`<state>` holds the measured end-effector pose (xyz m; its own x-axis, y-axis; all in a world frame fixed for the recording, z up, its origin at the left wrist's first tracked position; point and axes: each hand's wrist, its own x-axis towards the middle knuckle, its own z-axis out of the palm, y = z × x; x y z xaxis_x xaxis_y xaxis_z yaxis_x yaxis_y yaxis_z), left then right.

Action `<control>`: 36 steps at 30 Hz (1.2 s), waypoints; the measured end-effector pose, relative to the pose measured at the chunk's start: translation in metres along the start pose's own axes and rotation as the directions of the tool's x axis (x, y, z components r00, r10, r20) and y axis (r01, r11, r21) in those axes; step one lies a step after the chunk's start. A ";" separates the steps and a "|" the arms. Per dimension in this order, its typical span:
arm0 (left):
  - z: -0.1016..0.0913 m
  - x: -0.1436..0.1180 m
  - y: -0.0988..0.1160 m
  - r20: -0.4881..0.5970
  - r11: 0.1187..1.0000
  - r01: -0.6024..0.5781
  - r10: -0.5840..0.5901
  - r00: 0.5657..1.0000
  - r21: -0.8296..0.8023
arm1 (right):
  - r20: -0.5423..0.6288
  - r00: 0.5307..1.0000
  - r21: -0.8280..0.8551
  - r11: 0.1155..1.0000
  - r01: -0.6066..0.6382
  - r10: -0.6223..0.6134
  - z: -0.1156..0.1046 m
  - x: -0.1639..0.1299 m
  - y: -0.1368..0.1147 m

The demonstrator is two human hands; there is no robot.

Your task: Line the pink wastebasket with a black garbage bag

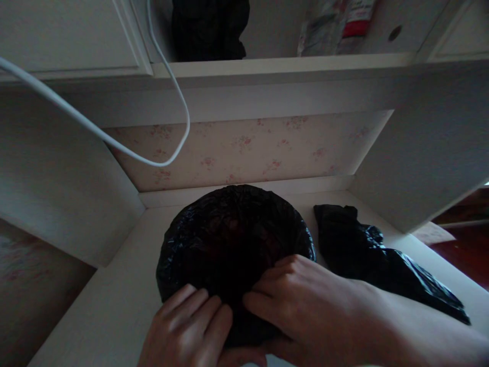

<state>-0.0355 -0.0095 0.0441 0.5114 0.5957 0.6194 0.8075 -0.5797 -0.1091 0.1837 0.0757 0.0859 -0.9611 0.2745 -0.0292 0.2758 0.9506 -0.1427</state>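
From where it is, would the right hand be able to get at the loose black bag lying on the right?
Probably yes. The right hand rests on the lined bin's near rim, and the loose black bag lies just beside it on the white surface, with nothing between.

My left hand (187, 331) lies low and close to me, back upward, its fingers (191, 306) held together and bent forward at the knuckles. My right hand (301, 300) comes in from the right on a bare forearm, palm down, fingers (267, 293) curled and pointing left until their tips almost meet those of my left hand.
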 end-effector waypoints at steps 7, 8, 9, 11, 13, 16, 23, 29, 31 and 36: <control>-0.020 -0.024 -0.101 0.032 0.945 -0.109 0.125 0.992 -0.309 | -0.235 0.971 0.090 0.994 0.057 -0.035 -0.006 -0.026 0.026; -0.024 -0.029 -0.110 0.000 0.936 -0.110 0.117 0.993 -0.335 | -0.298 0.953 0.101 0.990 0.096 -0.062 -0.006 -0.027 0.030; -0.027 -0.032 -0.112 -0.020 0.940 -0.080 0.078 0.997 -0.333 | -0.353 0.932 0.104 0.986 0.129 -0.084 -0.005 -0.027 0.033; -0.031 -0.031 -0.101 -0.055 0.965 0.009 -0.024 0.998 -0.264 | -0.421 0.899 0.087 0.980 0.176 -0.124 0.000 -0.022 0.040; -0.029 -0.023 -0.071 -0.078 0.982 0.030 -0.045 0.996 -0.186 | -0.458 0.872 0.038 0.977 0.212 -0.172 0.010 -0.014 0.047; -0.015 -0.007 -0.022 -0.150 0.998 0.022 -0.031 0.988 -0.061 | -0.533 0.809 -0.073 0.966 0.247 -0.247 0.030 -0.002 0.054; 0.014 0.001 0.003 -0.287 0.995 0.092 -0.075 0.955 0.046 | -0.713 0.632 -0.229 0.953 0.199 -0.303 0.046 0.011 0.052; 0.009 -0.005 -0.038 -0.308 0.993 0.008 -0.043 0.951 -0.115 | -0.700 0.671 -0.158 0.970 0.188 -0.244 0.041 0.013 0.037; 0.003 -0.013 -0.059 -0.260 0.985 -0.012 -0.034 0.965 -0.172 | -0.680 0.690 -0.097 0.963 0.250 -0.247 0.034 0.008 0.038; -0.017 -0.022 -0.074 -0.040 0.989 -0.012 0.006 0.999 -0.146 | -0.487 0.852 -0.143 0.980 0.137 -0.191 0.018 -0.008 0.065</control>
<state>-0.1112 0.0105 0.0515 0.5040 0.5692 0.6496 0.7498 -0.6616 -0.0021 0.2088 0.1326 0.0595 -0.8664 0.1235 0.4838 0.1398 0.9902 -0.0023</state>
